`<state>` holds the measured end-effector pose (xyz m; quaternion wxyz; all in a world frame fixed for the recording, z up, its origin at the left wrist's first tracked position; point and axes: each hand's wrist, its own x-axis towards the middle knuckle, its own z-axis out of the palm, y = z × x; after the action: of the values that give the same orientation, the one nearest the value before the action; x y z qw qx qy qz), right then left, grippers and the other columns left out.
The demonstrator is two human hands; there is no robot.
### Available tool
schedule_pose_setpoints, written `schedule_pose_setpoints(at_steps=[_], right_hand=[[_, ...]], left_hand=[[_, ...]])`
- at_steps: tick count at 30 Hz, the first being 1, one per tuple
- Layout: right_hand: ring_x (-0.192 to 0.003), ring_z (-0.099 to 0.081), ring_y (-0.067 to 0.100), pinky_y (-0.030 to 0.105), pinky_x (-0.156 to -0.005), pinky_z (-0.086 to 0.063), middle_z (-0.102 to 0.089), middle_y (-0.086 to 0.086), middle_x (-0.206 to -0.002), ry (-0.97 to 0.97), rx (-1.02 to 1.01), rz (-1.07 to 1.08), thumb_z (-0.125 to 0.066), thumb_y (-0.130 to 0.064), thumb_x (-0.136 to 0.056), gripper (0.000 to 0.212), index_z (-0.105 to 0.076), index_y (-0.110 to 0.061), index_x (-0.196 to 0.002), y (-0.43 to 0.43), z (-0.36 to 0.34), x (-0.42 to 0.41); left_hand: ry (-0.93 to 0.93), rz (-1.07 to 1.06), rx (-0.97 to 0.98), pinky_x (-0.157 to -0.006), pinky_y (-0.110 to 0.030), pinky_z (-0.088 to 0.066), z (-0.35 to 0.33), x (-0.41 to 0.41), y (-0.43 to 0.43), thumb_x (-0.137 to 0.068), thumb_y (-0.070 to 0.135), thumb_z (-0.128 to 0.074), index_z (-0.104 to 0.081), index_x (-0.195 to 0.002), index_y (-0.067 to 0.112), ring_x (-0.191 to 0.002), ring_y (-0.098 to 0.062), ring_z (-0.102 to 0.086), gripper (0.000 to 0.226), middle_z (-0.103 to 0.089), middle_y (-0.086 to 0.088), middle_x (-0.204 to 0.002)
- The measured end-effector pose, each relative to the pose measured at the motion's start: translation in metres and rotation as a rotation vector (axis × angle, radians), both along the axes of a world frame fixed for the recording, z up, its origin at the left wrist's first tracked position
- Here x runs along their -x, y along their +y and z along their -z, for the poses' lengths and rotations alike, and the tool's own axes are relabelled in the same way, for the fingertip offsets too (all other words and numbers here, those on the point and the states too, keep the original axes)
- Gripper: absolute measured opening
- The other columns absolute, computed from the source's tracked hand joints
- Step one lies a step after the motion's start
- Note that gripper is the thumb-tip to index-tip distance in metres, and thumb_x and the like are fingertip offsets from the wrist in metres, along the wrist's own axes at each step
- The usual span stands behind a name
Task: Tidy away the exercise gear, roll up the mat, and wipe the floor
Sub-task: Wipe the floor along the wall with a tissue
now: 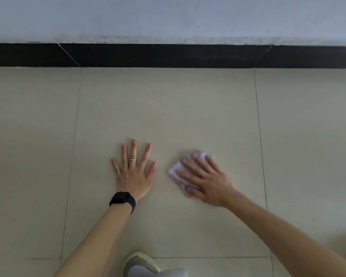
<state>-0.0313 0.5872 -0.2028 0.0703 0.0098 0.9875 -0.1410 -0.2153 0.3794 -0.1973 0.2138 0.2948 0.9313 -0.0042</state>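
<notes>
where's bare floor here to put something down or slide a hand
Bare tile lies between the black skirting and the fingers, also left of the left hand and right of the right hand. Crowded: the gap between left hand and cloth, and by the shoe.

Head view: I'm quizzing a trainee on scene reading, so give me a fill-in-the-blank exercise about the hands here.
1. The left hand rests flat on the floor with its fingers ____.
2. The right hand presses a white ____ onto the floor.
3. The black watch sits on the ____ wrist.
Missing words: spread; cloth; left.
</notes>
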Motion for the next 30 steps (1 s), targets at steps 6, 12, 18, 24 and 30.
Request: schedule_pose_setpoints(at_steps=[6,12,18,24,30], right_hand=[[-0.152,0.013,0.029,0.058,-0.121,-0.003,0.004,-0.002,-0.167,-0.167,0.029,0.818,-0.024,-0.055,-0.102,0.059,-0.005,-0.04,-0.156,0.049,-0.023,-0.002],[-0.152,-0.005,0.033,0.061,-0.118,-0.019,-0.011,0.001,-0.166,-0.171,-0.001,-0.048,-0.037,-0.055,-0.101,0.062,-0.017,-0.037,-0.156,-0.034,-0.029,-0.112],[-0.151,0.019,0.02,0.054,-0.122,0.0,0.015,-0.008,-0.165,-0.31,0.032,1.132,-0.017,-0.065,-0.098,0.063,0.0,-0.045,-0.155,0.089,-0.042,-0.164],[-0.15,0.022,0.027,0.056,-0.121,0.002,0.017,0.0,-0.165,-0.349,0.172,1.513,-0.022,-0.056,-0.101,0.063,0.006,-0.04,-0.156,0.071,-0.049,-0.216],[-0.153,-0.009,0.027,0.054,-0.117,-0.023,-0.015,-0.006,-0.165,-0.13,0.098,0.324,-0.036,-0.054,-0.102,0.054,-0.024,-0.041,-0.154,-0.049,-0.036,-0.237]], left_hand=[[-0.016,0.012,0.022,-0.113,-0.07,-0.002,-0.011,-0.006,0.011,-0.097,0.06,-0.012,0.008,-0.154,0.043,-0.149,-0.036,0.016,0.062,0.023,-0.005,-0.162],[-0.204,0.762,0.04,-0.111,-0.071,-0.002,-0.056,-0.06,0.142,-0.098,0.056,-0.027,-0.007,-0.153,0.046,-0.15,-0.026,0.015,0.059,0.015,0.005,-0.164],[-0.152,0.912,0.153,-0.115,-0.06,-0.009,-0.077,-0.068,0.229,-0.1,0.053,-0.025,-0.005,-0.155,0.041,-0.151,-0.025,0.006,0.06,0.009,0.001,-0.165],[-0.073,0.918,0.218,-0.116,-0.061,-0.008,-0.069,-0.094,0.281,-0.1,0.054,-0.023,0.001,-0.155,0.041,-0.151,-0.03,0.006,0.062,0.01,-0.002,-0.165],[-0.106,0.797,0.162,-0.115,-0.062,-0.001,-0.034,-0.188,0.269,-0.095,0.064,-0.025,0.017,-0.151,0.043,-0.144,-0.04,0.028,0.073,0.031,-0.012,-0.158]])
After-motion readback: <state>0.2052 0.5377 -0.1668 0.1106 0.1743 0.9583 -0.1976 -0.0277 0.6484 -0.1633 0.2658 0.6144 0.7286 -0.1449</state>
